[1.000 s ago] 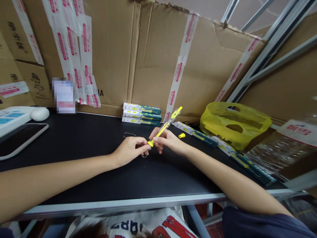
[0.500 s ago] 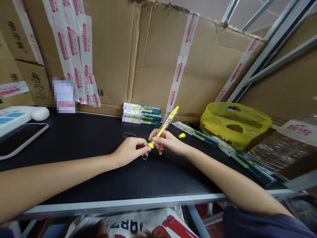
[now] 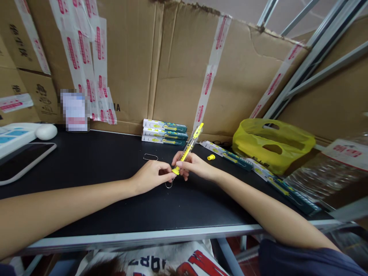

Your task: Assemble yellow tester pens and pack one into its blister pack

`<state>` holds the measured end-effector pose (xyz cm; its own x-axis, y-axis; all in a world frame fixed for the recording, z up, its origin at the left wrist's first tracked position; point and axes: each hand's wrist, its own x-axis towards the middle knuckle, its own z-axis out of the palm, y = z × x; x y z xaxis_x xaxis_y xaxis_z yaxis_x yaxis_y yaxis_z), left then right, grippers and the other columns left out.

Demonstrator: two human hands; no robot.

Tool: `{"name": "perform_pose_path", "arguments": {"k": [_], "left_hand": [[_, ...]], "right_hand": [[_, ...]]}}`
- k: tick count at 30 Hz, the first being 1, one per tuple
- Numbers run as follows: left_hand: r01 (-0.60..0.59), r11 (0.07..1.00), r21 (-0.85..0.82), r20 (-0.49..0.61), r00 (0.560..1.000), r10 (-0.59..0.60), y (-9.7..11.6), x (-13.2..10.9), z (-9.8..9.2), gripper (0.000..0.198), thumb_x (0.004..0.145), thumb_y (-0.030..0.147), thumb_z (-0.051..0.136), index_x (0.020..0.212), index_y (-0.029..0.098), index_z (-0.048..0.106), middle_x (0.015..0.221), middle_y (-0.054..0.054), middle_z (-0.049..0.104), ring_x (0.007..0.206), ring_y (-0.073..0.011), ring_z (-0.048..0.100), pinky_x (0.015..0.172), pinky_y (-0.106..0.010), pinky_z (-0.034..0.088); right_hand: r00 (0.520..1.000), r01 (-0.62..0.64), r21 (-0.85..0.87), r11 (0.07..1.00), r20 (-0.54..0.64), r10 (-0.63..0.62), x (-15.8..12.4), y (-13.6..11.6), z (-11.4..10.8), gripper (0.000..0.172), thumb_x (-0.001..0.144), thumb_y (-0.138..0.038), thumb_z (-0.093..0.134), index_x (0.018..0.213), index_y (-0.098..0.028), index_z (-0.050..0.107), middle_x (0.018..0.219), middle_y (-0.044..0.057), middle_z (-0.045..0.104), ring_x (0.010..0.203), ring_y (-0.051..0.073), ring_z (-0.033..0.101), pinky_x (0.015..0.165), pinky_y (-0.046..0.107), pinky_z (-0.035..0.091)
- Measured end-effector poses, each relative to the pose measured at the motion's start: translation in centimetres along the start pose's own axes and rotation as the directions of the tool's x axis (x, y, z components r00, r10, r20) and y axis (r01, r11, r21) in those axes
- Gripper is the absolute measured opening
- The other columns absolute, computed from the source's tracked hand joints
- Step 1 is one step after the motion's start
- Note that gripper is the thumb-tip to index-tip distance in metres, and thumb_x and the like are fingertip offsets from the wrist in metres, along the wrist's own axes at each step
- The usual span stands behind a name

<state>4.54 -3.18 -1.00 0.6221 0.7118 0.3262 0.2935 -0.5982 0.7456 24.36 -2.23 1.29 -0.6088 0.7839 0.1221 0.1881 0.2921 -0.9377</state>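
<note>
A spring scale (image 3: 190, 147), a clear tube with yellow fittings and a marked yellow strip, leans up to the right between my hands. My right hand (image 3: 197, 166) grips its lower tube between thumb and fingers. At the yellow bottom end, my left hand (image 3: 149, 177) pinches a bent metal hook (image 3: 168, 186), whose curve shows below the fingertips; the point where hook and scale meet is hidden. A loose wire hook (image 3: 150, 157) lies behind my left hand. Right of my right hand lies a small yellow cap (image 3: 211, 157).
Stacked spring scale boxes (image 3: 165, 132) stand against the cardboard wall (image 3: 178, 76). More boxes (image 3: 287, 188) lie on the right, beside a yellow plastic bag (image 3: 273, 142) and a large clear bottle (image 3: 316, 176). A phone (image 3: 24, 163) rests at the left of the black tabletop (image 3: 115, 214).
The spring scale has tipped slightly more upright, its top shifting left and its bottom end a little lower. Both hands keep their holds almost in place.
</note>
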Motion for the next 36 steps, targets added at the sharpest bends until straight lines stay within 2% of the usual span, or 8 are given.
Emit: {"name": "perform_pose_path", "arguments": {"k": [19,36], "left_hand": [[-0.011,0.995,0.102,0.035,0.999,0.008,-0.45,-0.08,0.06,0.03,0.083,0.039,0.055,0.07,0.016,0.07,0.067,0.0,0.069,0.061,-0.0121,0.06,0.06,-0.021,0.04],[-0.023,0.991,0.134,0.046,0.999,0.017,-0.48,-0.07,0.12,0.033,0.083,0.043,0.054,0.072,0.017,0.07,0.066,0.0,0.068,0.06,-0.0118,0.058,0.058,-0.021,0.037]], "right_hand": [[0.999,0.007,-0.091,0.996,0.038,-0.003,0.12,0.62,-0.01,0.031,0.083,-0.042,0.058,0.091,-0.013,0.054,0.062,-0.003,0.057,0.044,0.006,0.053,0.041,0.018,0.048],[0.999,0.014,-0.073,0.997,0.031,-0.012,0.08,0.44,0.27,0.031,0.082,-0.043,0.059,0.089,-0.014,0.052,0.061,-0.004,0.058,0.042,0.006,0.051,0.041,0.018,0.047]]}}
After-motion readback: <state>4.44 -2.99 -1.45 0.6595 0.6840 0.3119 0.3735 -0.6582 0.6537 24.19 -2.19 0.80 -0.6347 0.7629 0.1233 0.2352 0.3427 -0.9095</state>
